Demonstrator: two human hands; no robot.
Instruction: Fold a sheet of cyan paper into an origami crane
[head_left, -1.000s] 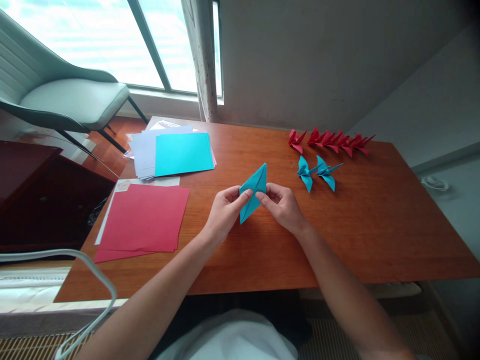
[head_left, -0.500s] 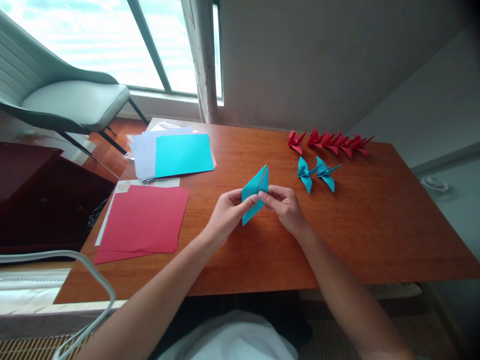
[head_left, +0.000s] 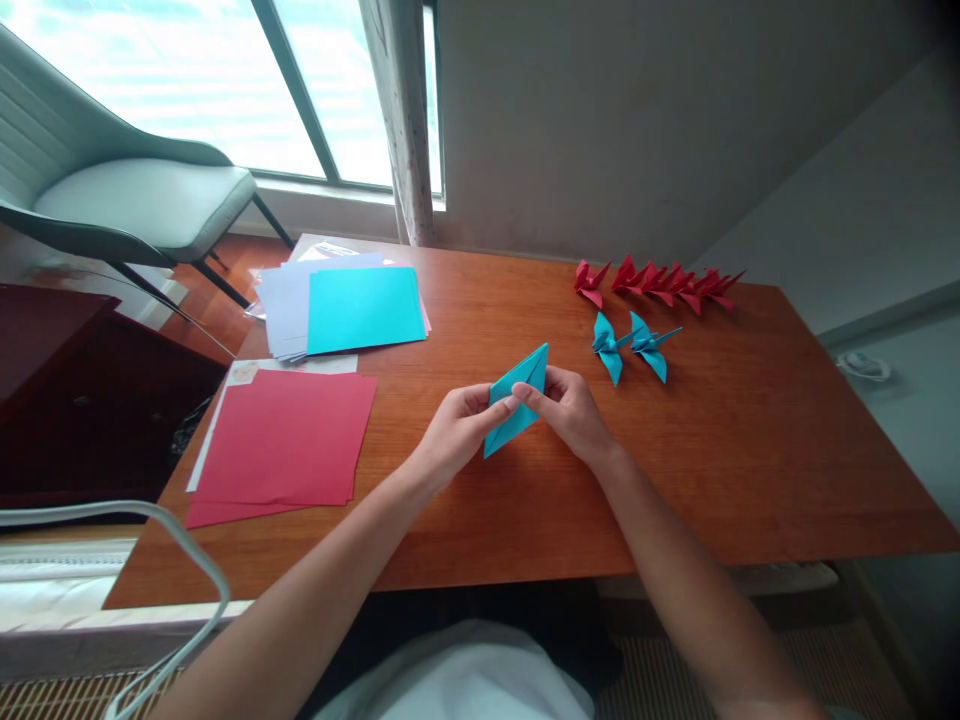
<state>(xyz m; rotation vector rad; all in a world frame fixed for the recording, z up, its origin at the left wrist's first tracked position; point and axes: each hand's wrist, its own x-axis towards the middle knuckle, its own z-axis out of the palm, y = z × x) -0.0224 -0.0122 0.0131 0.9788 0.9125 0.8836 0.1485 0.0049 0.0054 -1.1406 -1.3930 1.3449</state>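
A folded blue origami paper (head_left: 511, 418), shaped like a slim diamond, is held between my two hands above the middle of the table. My left hand (head_left: 463, 425) pinches its left edge, thumb on the front face. From the other side my right hand (head_left: 568, 408) grips the right edge, its thumb lying on the front close to the left thumb. The fingers behind the paper are partly hidden. Beyond my right hand stand two blue paper cranes (head_left: 649, 348), and behind them a row of several red paper cranes (head_left: 660, 282).
On the wooden table (head_left: 720, 460), a stack of red paper sheets (head_left: 289, 440) lies at the left. Behind it are blue sheets (head_left: 367, 310) over white sheets (head_left: 286, 310). A chair (head_left: 142, 200) stands by the window, and a white cable (head_left: 187, 545) loops at the lower left.
The folded blue paper has tilted further to the right and dropped slightly, its top tip now lower and farther right. Both hands keep their hold, with the thumbs shifted a little.
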